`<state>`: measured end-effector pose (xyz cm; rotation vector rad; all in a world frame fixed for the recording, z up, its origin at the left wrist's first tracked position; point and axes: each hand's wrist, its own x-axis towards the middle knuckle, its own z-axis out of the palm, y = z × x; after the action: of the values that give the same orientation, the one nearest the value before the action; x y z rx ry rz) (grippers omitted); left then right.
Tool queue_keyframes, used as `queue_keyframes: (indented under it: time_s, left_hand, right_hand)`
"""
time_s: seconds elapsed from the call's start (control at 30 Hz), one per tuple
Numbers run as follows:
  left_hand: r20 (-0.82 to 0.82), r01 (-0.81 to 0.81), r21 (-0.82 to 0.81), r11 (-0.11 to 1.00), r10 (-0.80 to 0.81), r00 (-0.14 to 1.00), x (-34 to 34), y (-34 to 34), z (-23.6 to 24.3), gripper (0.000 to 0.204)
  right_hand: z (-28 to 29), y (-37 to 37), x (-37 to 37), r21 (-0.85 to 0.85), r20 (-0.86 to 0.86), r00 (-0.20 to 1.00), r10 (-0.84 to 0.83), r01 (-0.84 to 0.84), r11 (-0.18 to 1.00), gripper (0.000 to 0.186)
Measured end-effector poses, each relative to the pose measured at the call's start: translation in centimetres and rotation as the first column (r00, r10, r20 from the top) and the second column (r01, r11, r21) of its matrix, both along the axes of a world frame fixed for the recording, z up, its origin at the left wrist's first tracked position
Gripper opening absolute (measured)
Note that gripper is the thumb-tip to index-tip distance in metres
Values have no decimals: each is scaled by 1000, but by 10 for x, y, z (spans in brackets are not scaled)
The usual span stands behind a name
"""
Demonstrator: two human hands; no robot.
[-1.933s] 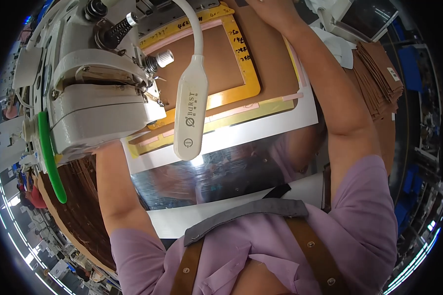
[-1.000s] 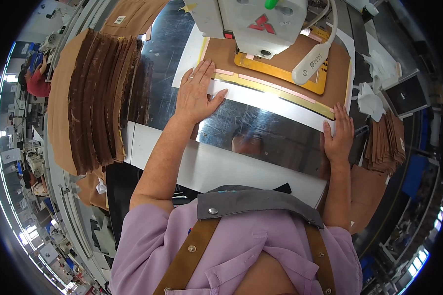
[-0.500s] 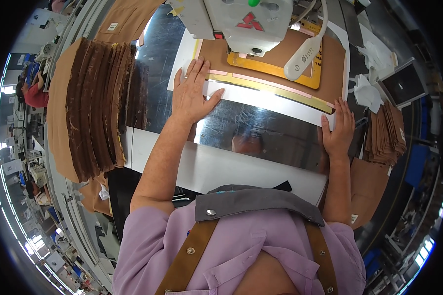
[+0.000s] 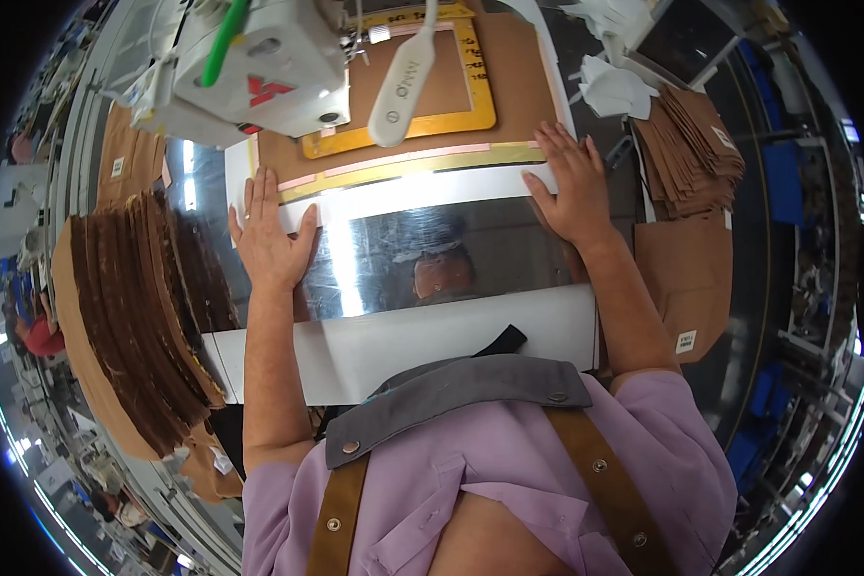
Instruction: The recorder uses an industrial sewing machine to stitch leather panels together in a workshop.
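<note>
The left hand (image 4: 267, 238) lies flat with fingers spread wide, holding nothing, palm pressed on the left end of the white-edged template board (image 4: 422, 187). The right hand (image 4: 571, 187) is likewise open and flat, fingers splayed, pressing the board's right end. Both hands sit on the near edge of that one board, which carries a brown leather panel (image 4: 509, 86) and one yellow frame (image 4: 485, 96) on its far part.

Just behind the board's left half stands one white sewing machine head (image 4: 259, 67), with one white lamp arm (image 4: 400, 86) hanging over the yellow frame. Nearer the person than the board runs a shiny metal table plate (image 4: 451, 254). Left of the board stands one large fanned stack of brown leather pieces (image 4: 134, 317); right of it lies a second, smaller stack (image 4: 691, 149).

Compared with half a second ago, the hands keep the same grip on the board, while the view has swung so the machine head now sits further left.
</note>
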<state>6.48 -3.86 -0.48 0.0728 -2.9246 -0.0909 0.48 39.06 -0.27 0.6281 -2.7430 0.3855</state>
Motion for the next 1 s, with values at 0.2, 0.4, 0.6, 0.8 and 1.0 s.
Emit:
queue_keyframes:
  time_s: [0.2,0.4,0.6,0.8,1.0]
  left_hand:
    - [-30,4,7,1000,-4,1000,-3,0,-4,81]
    - [-41,104,12,994,-104,994,-6,0,0,73]
    - [-47,91,7,996,-91,995,-5,-3,-2,68]
    - [-45,89,42,995,-87,995,-1,-1,-4,67]
    - [-39,50,19,999,-50,998,-1,-2,-5,67]
  right_hand:
    - [-1,3,3,4,-35,999,-39,39,999,58]
    - [-4,5,0,-24,-22,1000,-8,8,1000,56]
    - [-3,2,0,-8,-33,999,-6,5,1000,54]
    - [0,3,3,-19,-29,1000,0,-1,1000,53]
    - [-2,1,0,-18,-26,1000,1,-1,1000,52]
